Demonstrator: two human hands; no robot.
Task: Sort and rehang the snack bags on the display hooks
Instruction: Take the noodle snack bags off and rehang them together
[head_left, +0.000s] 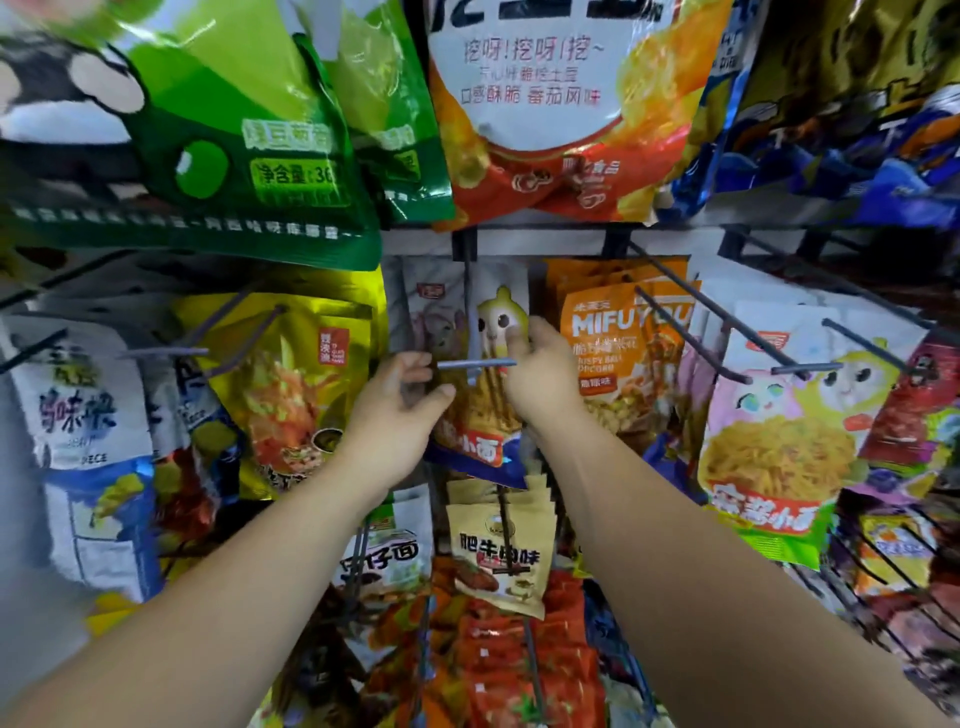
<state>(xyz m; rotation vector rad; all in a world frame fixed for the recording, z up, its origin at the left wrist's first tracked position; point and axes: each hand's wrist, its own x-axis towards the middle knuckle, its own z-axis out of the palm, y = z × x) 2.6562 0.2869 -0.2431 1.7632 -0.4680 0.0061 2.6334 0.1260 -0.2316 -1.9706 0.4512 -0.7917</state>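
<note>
On the head camera I see both bare arms reaching into a wire rack crowded with glossy plastic packets. The snack bag (457, 415) I am working on hangs on the middle hook (477, 363), a thin grey metal rod with a short crossbar at its tip. The bag is flat and crinkly, pale at the top with a yellow cartoon figure, and shows noodles lower down.

My right hand (540, 379) pinches its upper right corner, the thumb pressed flat on the front and the other fingers tucked behind. My left hand (400, 410) sits at the bag's left edge just below the crossbar, with its fingers curled and thumb and forefinger drawn close together. I cannot tell whether they actually grip the packet.

Orange popcorn bags (613, 332) hang just beside it on the right and a shiny yellow bag (291, 374) on the left. Green bags (249, 135) and a red-orange bag (545, 114) hang above, and matte beige pouches (498, 556) below.
</note>
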